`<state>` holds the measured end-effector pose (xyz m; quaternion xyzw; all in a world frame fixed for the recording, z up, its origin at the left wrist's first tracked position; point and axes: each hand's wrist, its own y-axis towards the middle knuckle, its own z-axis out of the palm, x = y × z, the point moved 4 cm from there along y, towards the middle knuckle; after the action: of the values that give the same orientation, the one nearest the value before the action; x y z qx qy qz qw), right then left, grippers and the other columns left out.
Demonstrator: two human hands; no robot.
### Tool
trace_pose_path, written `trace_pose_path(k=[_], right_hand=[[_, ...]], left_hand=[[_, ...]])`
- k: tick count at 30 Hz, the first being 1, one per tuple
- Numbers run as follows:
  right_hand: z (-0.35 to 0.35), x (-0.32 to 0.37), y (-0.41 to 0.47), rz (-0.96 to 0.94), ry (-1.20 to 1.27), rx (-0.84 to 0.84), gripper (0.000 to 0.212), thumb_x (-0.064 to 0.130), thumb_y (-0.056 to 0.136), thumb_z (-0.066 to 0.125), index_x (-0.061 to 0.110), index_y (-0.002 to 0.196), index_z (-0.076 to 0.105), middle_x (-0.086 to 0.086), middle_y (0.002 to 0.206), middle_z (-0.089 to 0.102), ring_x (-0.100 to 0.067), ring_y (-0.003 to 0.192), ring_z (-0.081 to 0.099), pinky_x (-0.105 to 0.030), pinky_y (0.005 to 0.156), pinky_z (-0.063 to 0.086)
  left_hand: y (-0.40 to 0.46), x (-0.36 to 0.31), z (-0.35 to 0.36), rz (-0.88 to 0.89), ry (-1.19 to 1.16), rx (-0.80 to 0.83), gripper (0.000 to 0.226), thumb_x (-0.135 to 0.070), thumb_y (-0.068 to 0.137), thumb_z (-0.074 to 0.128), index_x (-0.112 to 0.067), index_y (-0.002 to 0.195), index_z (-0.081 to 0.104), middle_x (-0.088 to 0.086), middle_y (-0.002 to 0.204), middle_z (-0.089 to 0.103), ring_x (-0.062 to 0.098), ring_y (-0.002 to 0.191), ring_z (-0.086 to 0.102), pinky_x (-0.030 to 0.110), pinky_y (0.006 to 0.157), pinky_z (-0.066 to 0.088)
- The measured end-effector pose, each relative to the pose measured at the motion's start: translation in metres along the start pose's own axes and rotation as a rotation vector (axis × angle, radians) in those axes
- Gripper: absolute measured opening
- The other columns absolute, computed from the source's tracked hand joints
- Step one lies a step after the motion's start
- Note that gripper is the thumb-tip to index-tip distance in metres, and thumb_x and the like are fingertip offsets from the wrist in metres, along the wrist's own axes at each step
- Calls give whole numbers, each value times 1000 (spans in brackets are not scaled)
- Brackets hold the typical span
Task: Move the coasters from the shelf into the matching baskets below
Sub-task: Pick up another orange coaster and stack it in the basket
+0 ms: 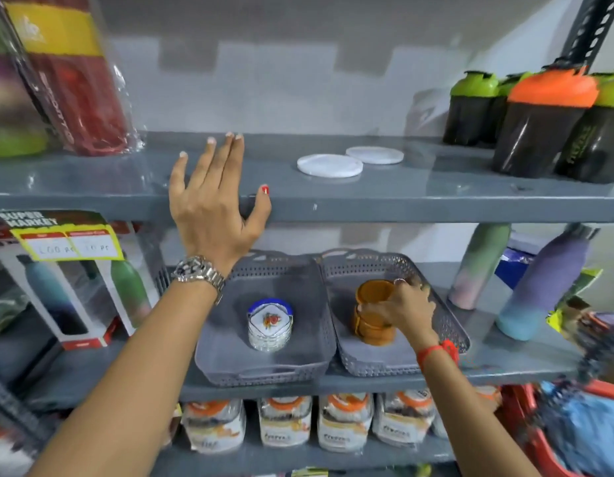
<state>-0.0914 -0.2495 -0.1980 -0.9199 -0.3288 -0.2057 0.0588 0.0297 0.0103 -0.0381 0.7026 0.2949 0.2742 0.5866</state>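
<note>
Two flat white round coasters [329,164] [374,155] lie on the upper grey shelf [436,201]. My left hand [212,197] rests open on that shelf's front edge, fingers spread, left of the coasters. Below, two grey perforated baskets sit side by side. The left basket [229,359] holds a stack of white floral coasters [269,321] with a blue rim behind. In the right basket [450,325] stands a stack of orange coasters [370,321], and my right hand [407,309] grips it, with one orange coaster [370,291] tilted up on top.
Shaker bottles with green and orange lids [546,122] stand at the upper shelf's right end; wrapped bottles [68,74] at its left. Boxed bottles [75,290] and pastel bottles [546,287] flank the baskets. Packets [284,421] fill the shelf below.
</note>
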Motion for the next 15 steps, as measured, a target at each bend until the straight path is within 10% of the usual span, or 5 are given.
trace_pose_path(k=[15], right_hand=[[71,-28,50,82,-290,184,98,72,62,67,12,137,45,-11,153,28,-36,142,16,-62,112,18]], left_hand=[[-1,3,7,15,62,-64,58,-48,91,35,-13,132,57,1,132,59,20,124,52,39,106,28]])
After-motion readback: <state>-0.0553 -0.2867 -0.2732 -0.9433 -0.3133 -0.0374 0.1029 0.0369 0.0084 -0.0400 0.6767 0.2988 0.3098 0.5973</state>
